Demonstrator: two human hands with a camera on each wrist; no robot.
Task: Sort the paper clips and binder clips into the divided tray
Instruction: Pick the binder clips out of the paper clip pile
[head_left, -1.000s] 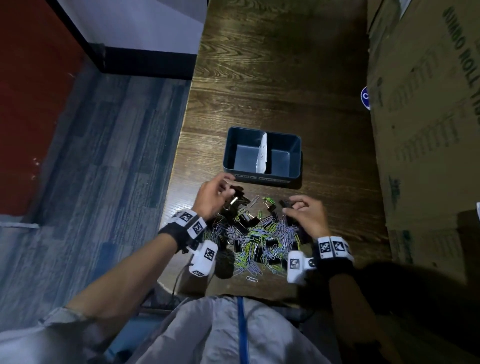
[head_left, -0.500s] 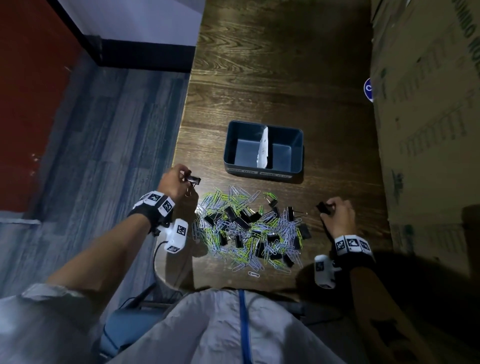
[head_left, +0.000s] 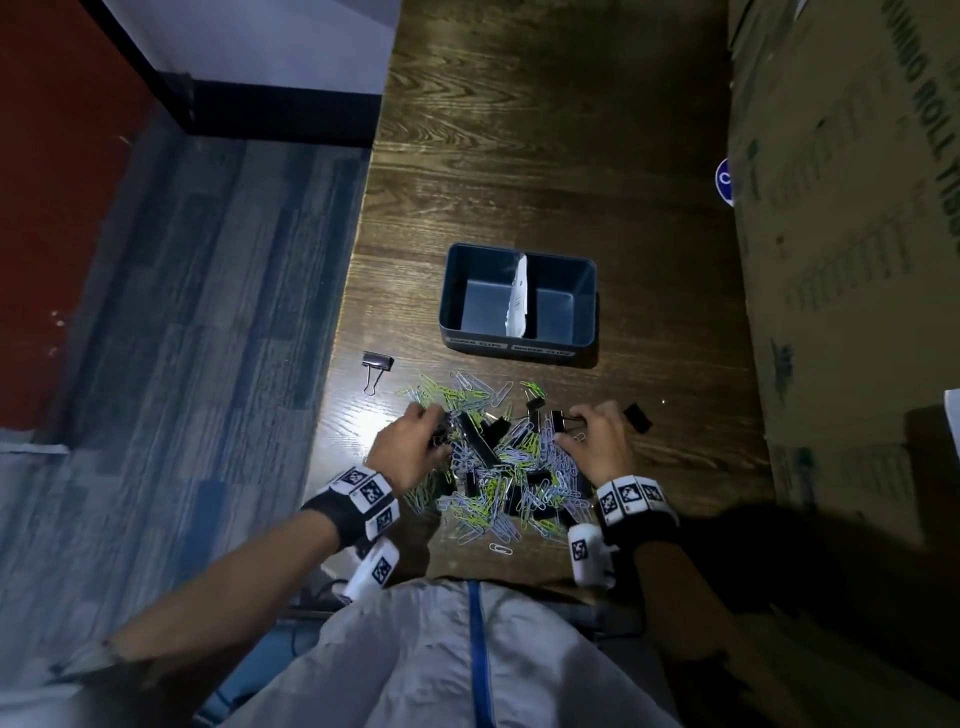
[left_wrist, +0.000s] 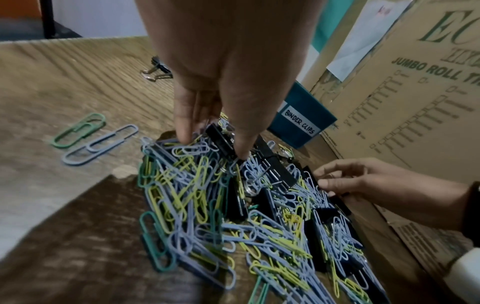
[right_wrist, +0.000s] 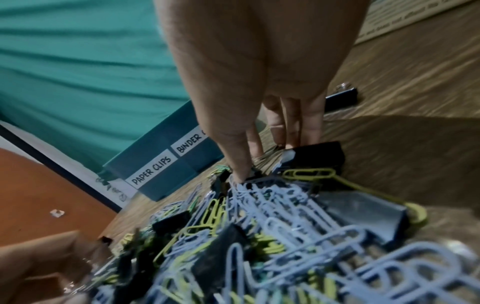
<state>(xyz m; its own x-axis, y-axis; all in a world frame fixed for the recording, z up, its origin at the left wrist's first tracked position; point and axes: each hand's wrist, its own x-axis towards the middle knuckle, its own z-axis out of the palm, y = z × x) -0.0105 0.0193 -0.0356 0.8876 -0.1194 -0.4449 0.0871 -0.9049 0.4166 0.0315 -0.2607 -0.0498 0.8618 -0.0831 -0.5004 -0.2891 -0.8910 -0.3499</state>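
A mixed pile (head_left: 498, 467) of blue, yellow and green paper clips and black binder clips lies on the wooden table, near its front edge. Behind it stands the dark blue divided tray (head_left: 584, 306), labelled PAPER CLIPS on the left and BINDER CLIPS on the right, with a white divider (head_left: 517, 296); both halves look bare. My left hand (left_wrist: 213, 147) reaches into the pile's left side, thumb and finger pinching a black binder clip (left_wrist: 221, 139). At the pile's right side my right hand (right_wrist: 270, 158) pinches another black binder clip (right_wrist: 317, 154) by its wire handles.
One binder clip (head_left: 376, 364) lies alone near the table's left edge, and another (head_left: 636, 417) lies just right of my right hand. Tall cardboard boxes (head_left: 841, 260) wall off the right side. Blue carpet floor (head_left: 182, 364) drops away past the left table edge.
Half a second ago each hand was out to its side holding a binder clip. Those clips now lie on the table, and both hands are back at the pile, on new clips.
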